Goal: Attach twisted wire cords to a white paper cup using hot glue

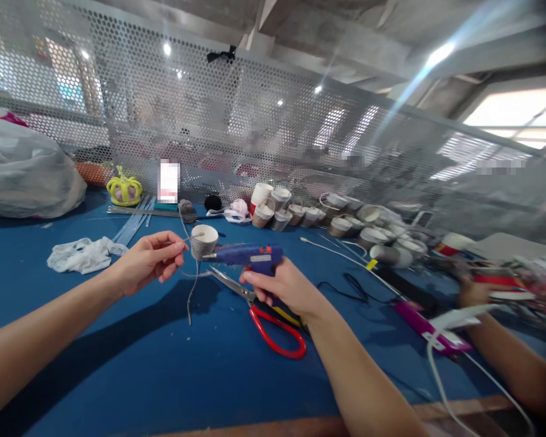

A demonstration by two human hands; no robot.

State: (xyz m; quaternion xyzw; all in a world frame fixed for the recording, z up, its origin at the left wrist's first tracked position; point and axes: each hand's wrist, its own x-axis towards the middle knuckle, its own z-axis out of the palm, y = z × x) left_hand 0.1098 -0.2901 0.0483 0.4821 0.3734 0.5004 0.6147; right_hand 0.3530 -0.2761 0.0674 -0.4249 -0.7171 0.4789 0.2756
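Note:
My left hand is closed in a pinch on a thin grey cord, whose end reaches over the rim of a cup. That cup, pale inside and greyish outside, stands upright just right of my fingertips. In my right hand is a blue hot glue gun, its nozzle pointing left, close to the cup's lower side; whether they touch I cannot tell. Beneath the gun lie scissors with red handles, their blades toward the cup. A loose stretch of cord trails down the blue table.
Several covered cups line the back beside a perforated metal screen. At left are a crumpled white cloth, a yellow crown-shaped piece and a plastic bag. A purple power strip and another person's blurred hands are at right.

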